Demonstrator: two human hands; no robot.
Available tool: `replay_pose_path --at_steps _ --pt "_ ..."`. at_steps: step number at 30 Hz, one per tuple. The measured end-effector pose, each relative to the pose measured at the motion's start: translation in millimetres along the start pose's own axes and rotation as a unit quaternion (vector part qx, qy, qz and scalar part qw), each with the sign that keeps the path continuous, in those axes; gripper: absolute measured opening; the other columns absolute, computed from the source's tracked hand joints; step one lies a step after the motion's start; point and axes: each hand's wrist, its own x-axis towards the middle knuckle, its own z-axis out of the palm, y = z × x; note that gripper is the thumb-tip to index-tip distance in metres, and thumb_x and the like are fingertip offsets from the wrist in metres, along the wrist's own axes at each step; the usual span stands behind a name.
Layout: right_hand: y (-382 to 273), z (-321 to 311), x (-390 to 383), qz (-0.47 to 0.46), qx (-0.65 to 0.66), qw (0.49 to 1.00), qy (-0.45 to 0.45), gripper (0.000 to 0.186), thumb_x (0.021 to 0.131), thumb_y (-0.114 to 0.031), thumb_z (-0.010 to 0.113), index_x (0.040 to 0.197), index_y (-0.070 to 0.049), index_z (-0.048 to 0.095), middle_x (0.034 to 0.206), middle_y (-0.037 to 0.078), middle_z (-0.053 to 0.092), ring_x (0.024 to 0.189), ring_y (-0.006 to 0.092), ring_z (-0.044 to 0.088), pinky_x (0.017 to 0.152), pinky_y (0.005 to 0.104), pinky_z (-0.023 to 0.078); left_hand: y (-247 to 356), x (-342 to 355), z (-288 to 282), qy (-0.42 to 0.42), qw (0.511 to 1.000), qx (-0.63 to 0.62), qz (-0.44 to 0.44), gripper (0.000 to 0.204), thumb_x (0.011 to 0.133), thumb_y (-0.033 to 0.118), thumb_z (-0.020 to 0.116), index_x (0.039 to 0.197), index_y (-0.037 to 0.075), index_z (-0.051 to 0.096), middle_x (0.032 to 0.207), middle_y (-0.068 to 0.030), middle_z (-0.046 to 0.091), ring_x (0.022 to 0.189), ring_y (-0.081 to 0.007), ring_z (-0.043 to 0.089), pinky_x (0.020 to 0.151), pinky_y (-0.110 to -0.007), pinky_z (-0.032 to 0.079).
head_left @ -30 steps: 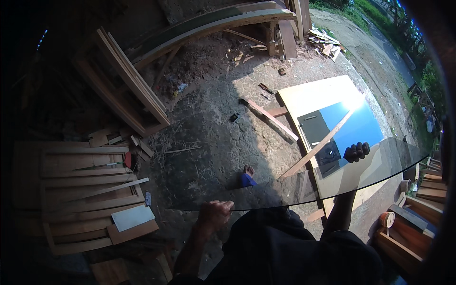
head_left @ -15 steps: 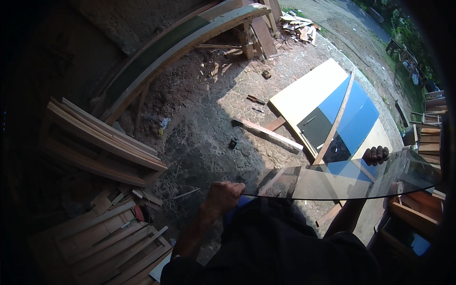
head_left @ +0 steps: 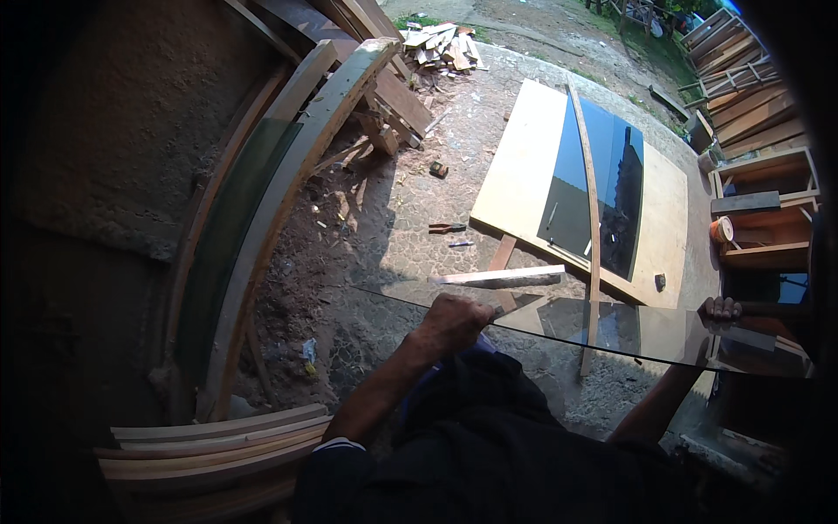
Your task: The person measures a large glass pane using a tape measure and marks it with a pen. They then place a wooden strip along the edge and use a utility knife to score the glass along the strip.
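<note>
A long, narrow see-through glass pane [head_left: 628, 334] stretches sideways in front of my body. My left hand [head_left: 456, 321] is closed on it toward its left part, thumb and fingers wrapped over the edge. Farther right, my right hand [head_left: 722, 309] grips the pane from beneath, its fingertips curled over the far edge. Beyond the pane, a dark glass sheet [head_left: 618, 148] reflecting blue sky lies on a pale wooden board [head_left: 517, 166]. A thin wooden strip [head_left: 587, 166] crosses that sheet lengthwise. A small dark block [head_left: 660, 282] sits on the board's near right corner.
Pliers [head_left: 447, 228] and a slim marker-like tool [head_left: 460, 244] lie on the rough ground. At left stands a long timber bench [head_left: 262, 214] bearing a greenish glass strip [head_left: 231, 236]. Stacked wooden frames [head_left: 218, 445] are lower left, wooden cabinets [head_left: 768, 175] right, scrap wood [head_left: 441, 48] far off.
My view has turned to the right, so the board, bench and cabinets shift leftward. Both hands keep hold of the glass pane, which now slopes down more to the right.
</note>
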Motion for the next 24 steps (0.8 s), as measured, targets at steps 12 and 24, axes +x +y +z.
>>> replay_pose_path --at_steps 12,24 --pt "118 79 7 -0.097 -0.125 0.979 0.125 0.017 0.102 -0.018 0.053 0.1 -0.005 0.064 0.09 0.01 0.064 0.085 0.0254 0.06 0.083 0.037 0.05 -213 156 -50 -0.134 0.972 -0.005 0.19 0.005 0.087 0.011 0.058 0.082 0.01 0.061 0.074 -0.0109 0.068 0.073 -0.0308 0.071 0.062 -0.045 0.054" --pt "254 123 101 -0.199 -0.216 0.908 0.298 0.018 0.104 -0.014 0.049 0.104 -0.005 0.064 0.098 0.011 0.066 0.093 0.0274 0.061 0.089 0.0403 0.053 -357 346 -117 -0.255 0.912 -0.013 0.322 0.006 0.086 0.015 0.06 0.081 0.012 0.059 0.069 -0.0112 0.063 0.069 -0.0322 0.069 0.058 -0.046 0.05"
